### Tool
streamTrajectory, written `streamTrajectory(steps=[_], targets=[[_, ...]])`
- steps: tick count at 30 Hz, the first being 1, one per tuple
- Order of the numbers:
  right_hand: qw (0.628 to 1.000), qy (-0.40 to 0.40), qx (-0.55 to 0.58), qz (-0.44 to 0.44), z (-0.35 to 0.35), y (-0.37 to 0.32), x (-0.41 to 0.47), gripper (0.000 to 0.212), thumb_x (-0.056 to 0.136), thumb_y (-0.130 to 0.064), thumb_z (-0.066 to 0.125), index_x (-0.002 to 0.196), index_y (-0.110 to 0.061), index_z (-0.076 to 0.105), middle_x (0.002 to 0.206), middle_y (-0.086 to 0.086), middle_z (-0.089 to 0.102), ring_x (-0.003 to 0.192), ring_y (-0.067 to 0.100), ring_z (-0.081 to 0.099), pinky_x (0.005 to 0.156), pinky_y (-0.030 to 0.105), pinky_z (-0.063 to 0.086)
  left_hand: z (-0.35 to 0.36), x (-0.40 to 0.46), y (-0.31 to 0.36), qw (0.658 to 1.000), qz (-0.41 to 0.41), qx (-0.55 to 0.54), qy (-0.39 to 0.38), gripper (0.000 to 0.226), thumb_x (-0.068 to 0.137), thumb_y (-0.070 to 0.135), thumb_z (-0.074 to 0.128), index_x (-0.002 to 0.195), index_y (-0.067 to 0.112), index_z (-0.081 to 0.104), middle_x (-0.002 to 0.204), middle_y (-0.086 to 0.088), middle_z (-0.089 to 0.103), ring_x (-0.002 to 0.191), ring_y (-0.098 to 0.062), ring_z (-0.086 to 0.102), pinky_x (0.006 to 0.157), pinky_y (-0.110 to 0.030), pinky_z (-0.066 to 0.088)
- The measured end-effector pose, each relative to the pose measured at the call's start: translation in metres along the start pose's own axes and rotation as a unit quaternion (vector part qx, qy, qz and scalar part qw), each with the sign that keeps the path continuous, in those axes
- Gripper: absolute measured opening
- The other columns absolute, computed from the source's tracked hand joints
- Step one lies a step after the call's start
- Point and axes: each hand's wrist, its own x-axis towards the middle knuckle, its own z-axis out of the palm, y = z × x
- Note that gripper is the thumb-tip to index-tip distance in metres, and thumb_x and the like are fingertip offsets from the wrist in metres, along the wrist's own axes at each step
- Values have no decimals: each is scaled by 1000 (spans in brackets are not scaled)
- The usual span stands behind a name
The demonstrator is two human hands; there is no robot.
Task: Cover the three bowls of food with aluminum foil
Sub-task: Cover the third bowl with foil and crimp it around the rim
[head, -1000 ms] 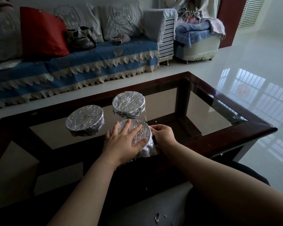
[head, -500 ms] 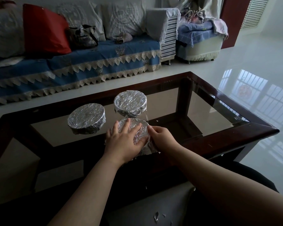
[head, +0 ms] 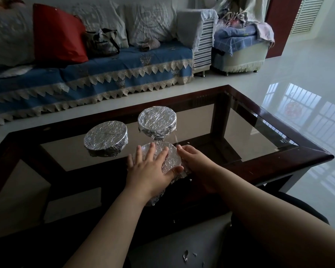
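Observation:
Three bowls wrapped in crinkled aluminum foil stand on a glass-topped coffee table point(head: 263, 120). The left bowl point(head: 105, 139) and the far bowl point(head: 157, 121) stand untouched, fully covered. The near bowl point(head: 170, 157) is under my hands. My left hand point(head: 150, 169) lies flat on its foil top with fingers spread. My right hand point(head: 194, 161) presses against the bowl's right side, fingers along the foil edge. Most of the near bowl is hidden by my hands.
The table has a dark red wooden frame point(head: 290, 161). A sofa with a blue lace-trimmed cover point(head: 97, 74), a red cushion point(head: 58, 33) and a bag point(head: 101, 42) stands behind it. Small foil scraps point(head: 186, 255) lie on my lap. Glossy white floor point(head: 307, 74) spreads to the right.
My right hand has slid from the bowl's near right side forward along its right edge. My left hand stays flat on the foil top.

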Motion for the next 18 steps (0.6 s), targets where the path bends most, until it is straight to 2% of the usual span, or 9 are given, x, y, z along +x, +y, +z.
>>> streamTrajectory(steps=[4, 7, 12, 16, 18], targets=[[987, -111, 116, 24, -12, 4, -1, 24, 97, -32, 49, 110, -12, 55, 91, 3, 57, 76, 12, 51, 70, 25, 44, 1, 1, -2, 1000, 0, -8, -1, 98, 59, 90, -7, 148, 47, 0, 161, 2, -5, 145, -37, -10, 114, -57, -3], [971, -153, 180, 43, -17, 6, 0, 28, 98, -22, 48, 121, -9, 55, 105, 8, 62, 92, 17, 58, 85, 32, 48, 2, 1, -3, 1000, 5, -9, 1, 100, 57, 91, -10, 147, 48, -1, 161, 2, -6, 146, -36, -10, 114, -58, -2], [944, -195, 259, 56, -18, 3, -5, 29, 99, -13, 43, 125, -6, 53, 104, 8, 66, 94, 20, 63, 81, 29, 55, 1, 1, -5, 1000, 10, -7, -4, 98, 59, 91, -8, 148, 49, -1, 161, 3, -6, 146, -36, -10, 114, -58, -2], [936, -191, 286, 73, -16, 8, -3, 27, 92, -16, 52, 117, -9, 57, 103, 8, 66, 92, 19, 64, 82, 30, 54, 1, 2, -7, 1000, 15, -12, -2, 101, 55, 91, -9, 147, 50, 1, 161, 5, -6, 146, -34, -10, 114, -57, -2], [935, -178, 294, 80, -16, 10, -1, 20, 89, -15, 56, 107, -9, 56, 97, 7, 63, 81, 16, 64, 74, 27, 56, 1, 3, -7, 1000, 16, -13, -1, 101, 56, 92, -8, 147, 50, 1, 161, 6, -6, 146, -34, -10, 114, -57, -1]])
